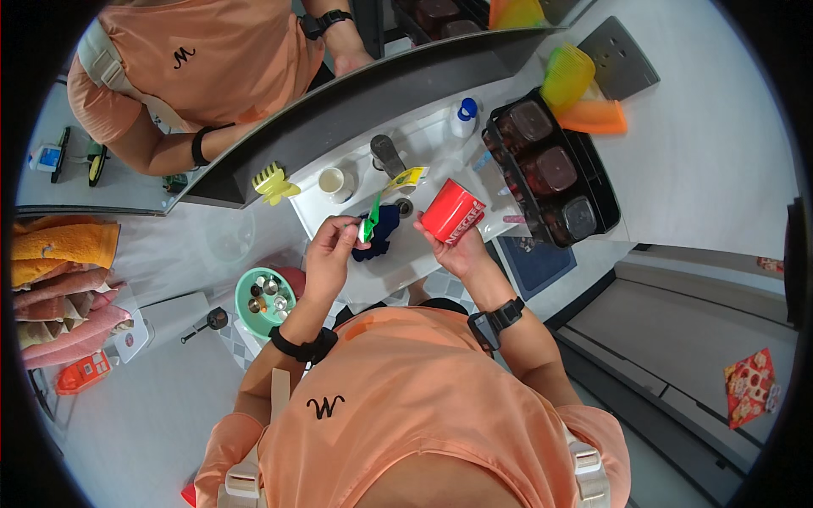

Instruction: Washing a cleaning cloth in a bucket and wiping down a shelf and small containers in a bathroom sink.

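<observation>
My left hand pinches a small green-and-white item between thumb and fingers over the near left part of the white sink. Its exact kind is unclear. A yellow strip shows just beyond it, in front of the tap; whether the two are joined, I cannot tell. In my right hand a red Nescafé mug rests tilted, my palm beneath it and my fingers at its left side. Dark blue cloth lies bunched in the basin between my hands, near the drain.
Along the sink's back stand a white cup, a tap and a blue-capped bottle. A black rack of lidded jars sits to the right. At lower left is a mint basin holding metal pieces. A mirror rises behind.
</observation>
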